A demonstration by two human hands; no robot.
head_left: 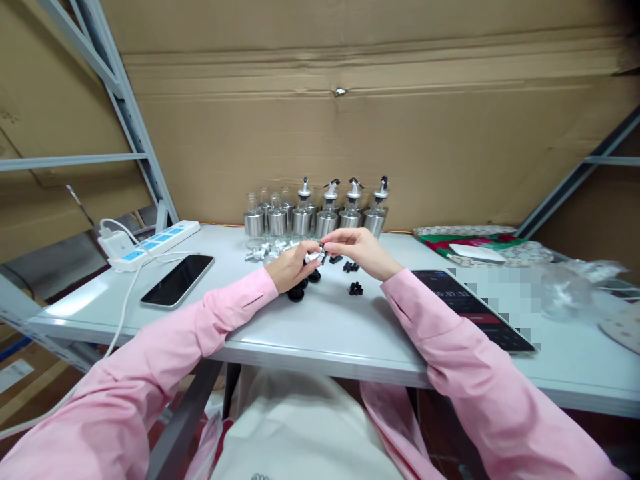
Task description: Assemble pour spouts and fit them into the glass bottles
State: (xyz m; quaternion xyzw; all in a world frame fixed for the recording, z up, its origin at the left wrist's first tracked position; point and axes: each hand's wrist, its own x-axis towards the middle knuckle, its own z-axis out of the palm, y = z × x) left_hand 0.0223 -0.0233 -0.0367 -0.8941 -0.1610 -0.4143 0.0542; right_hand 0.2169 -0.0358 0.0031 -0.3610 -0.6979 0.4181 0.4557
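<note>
Over the middle of the table, my left hand (291, 268) is closed on a white and silver pourer spout (313, 256). My right hand (366, 249) pinches a small black part (323, 253) at the spout's end; whether the two are joined I cannot tell. Below my left hand lie several black round stoppers (296, 294). Two clusters of little black pieces (356, 289) sit under my right hand. Loose white spouts (258, 252) lie to the left. Behind stand steel-clad glass bottles (327, 221), several topped with spouts, others with bare necks (254, 219).
On the left are a phone (178, 281) and a white power strip (161, 245) with cables. A tablet showing a timer (473, 310) lies by my right forearm. Farther right are a patterned cloth (440, 245), a white flat device (477, 253) and a clear plastic bag (563, 290). Cardboard (320, 140) walls the back.
</note>
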